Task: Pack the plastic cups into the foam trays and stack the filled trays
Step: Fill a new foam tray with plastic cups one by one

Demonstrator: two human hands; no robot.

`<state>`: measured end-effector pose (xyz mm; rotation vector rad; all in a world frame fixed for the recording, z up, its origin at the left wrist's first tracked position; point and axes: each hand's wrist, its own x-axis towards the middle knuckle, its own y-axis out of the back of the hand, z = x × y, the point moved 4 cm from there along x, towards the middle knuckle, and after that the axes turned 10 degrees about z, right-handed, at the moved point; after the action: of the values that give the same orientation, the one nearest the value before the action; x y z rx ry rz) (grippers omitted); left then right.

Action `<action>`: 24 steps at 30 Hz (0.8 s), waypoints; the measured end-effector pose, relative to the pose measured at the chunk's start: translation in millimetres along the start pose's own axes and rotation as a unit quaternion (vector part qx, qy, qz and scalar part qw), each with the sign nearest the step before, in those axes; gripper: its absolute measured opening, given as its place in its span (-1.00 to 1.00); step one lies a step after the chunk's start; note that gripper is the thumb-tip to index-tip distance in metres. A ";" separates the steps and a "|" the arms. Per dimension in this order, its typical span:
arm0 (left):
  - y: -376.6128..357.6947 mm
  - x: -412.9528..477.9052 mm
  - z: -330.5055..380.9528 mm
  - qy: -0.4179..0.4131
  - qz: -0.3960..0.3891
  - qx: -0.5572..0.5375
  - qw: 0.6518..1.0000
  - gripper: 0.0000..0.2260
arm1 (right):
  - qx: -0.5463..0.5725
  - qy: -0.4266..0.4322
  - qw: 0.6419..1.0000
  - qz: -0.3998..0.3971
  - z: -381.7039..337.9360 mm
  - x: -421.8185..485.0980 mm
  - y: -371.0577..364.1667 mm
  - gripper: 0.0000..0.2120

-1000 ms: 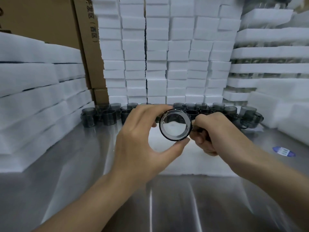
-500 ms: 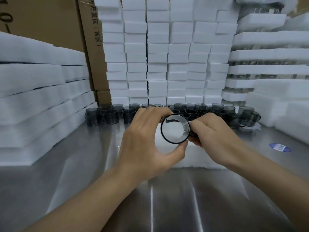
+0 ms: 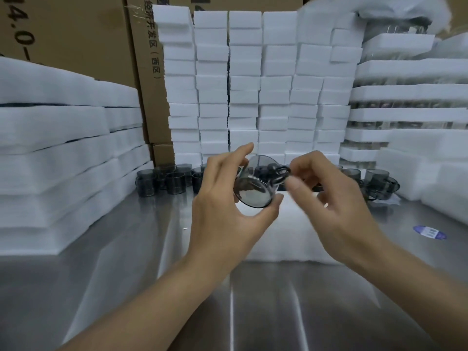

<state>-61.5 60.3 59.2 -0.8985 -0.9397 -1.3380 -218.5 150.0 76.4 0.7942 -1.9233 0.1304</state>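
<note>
Between the hands: a cup, smoky grey and see-through, held up and tilted, with one round end toward the camera and its handle pointing at the right hand.
Left hand: grips the cup, thumb under the near rim and fingers curved over the top.
Right hand: blurred, with the fingers curled. Forefinger and thumb are just beside the handle, but whether they pinch it cannot be told.
Below the hands: a white foam tray lies flat on the steel table. Its top is too blurred to show any pockets.
Behind the hands: a row of cups of the same grey stands on the table, running from left of the left hand to right of the right hand.
Farther behind: foam blocks piled in tall columns.
Left of the left hand: foam sheets in a thick stack, touching the table.
Right of the right hand: stacked trays with clear items between the layers, and more foam in front of them.
Near the right wrist: a blue sticker lies flat on the table.
Behind the sheets: brown cartons with black print.
</note>
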 end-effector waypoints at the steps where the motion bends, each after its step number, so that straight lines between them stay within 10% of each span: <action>1: -0.2 0.5 -0.4 0.007 0.006 -0.008 1.000 -0.32 | -0.020 0.008 1.000 -0.011 0.0 -1.8 -2.4 -0.75; 16: -0.5 7.7 -10.1 -0.051 -0.100 0.044 0.993 -0.34 | -0.149 0.134 0.980 0.018 -10.0 4.7 6.7 -0.44; 24: 0.7 6.6 -24.3 0.055 -0.115 0.016 0.992 -0.40 | -0.166 0.150 0.974 -0.046 3.4 6.1 7.2 -0.46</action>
<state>-59.9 35.3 56.3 -0.6998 -0.9969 -1.5481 -227.0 151.3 81.6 0.5989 -1.5665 -0.1201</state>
